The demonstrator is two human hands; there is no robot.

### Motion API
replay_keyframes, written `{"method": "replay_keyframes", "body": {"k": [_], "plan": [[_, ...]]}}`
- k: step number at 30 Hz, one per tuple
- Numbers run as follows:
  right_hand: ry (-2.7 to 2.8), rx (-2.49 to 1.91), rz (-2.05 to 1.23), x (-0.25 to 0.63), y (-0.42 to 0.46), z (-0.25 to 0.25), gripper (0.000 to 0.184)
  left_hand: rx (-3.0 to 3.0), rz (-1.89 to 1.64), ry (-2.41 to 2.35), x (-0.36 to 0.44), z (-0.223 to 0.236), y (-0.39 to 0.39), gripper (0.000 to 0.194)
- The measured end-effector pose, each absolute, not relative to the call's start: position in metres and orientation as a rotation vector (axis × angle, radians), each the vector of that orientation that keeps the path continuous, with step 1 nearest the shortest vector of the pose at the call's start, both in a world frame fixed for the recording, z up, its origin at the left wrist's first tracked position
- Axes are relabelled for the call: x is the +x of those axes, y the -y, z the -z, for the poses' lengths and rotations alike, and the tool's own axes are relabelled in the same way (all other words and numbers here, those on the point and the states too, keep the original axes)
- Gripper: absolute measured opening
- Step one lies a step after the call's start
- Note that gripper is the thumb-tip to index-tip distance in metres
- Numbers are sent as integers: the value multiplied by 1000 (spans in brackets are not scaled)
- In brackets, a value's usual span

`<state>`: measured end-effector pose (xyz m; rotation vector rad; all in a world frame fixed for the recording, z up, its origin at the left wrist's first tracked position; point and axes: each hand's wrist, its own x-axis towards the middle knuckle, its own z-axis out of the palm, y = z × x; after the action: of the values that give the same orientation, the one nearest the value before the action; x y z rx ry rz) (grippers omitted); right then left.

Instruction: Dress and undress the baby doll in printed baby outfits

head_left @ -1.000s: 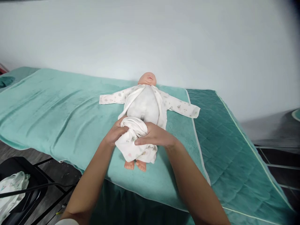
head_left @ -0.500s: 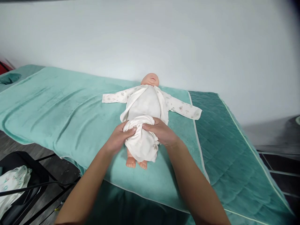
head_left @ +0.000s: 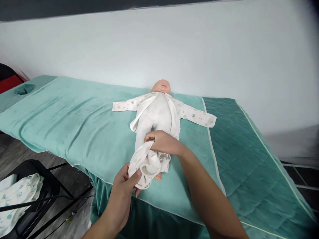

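A baby doll (head_left: 159, 111) lies on its back, its head toward the wall and its sleeved arms spread wide. It wears a white printed baby shirt (head_left: 194, 114), open at the front over a white cloth body. White baby pants (head_left: 151, 166) are bunched around the lower legs, with bits of the feet showing below. Between thumb and fingers, my left hand (head_left: 123, 187) pinches the lower edge of the pants beside one foot. My right hand (head_left: 161, 141) is closed on the upper edge of the pants over the legs; its fingertips are partly hidden.
Light green cover (head_left: 82, 116) spreads over the long table, with darker quilted cloth (head_left: 239, 149) at right. A white wall (head_left: 154, 49) stands directly behind. At lower left, a black chair (head_left: 47, 199) holds a white patterned cloth (head_left: 21, 202).
My left hand has moved down toward the foot, drawing the pants' edge with it. My right hand has shifted left, and the cloth thighs are now uncovered.
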<state>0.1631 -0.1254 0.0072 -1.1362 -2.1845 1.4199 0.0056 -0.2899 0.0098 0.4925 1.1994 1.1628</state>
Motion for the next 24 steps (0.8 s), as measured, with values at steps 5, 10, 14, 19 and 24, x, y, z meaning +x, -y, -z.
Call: {"method": "replay_keyframes", "body": {"k": [5,10,14,19,24], "plan": [[2288,-1199,-1295,160,128,-9,15,280,-1306,-1187,23,9,306,36],[2353,-1189,-1222,161,130,-10,14,275,-1363,-1219,32,29,313,39],[2377,-1199,-1181,160,132,-8,13,376,-1407,-1314,22,42,312,33],[2577,-1264,-975,159,137,-13,15,472,-1419,-1366,13,48,313,27],[2691,-1245,-859,160,141,-12,17,415,-1434,-1345,15,41,311,26]]}}
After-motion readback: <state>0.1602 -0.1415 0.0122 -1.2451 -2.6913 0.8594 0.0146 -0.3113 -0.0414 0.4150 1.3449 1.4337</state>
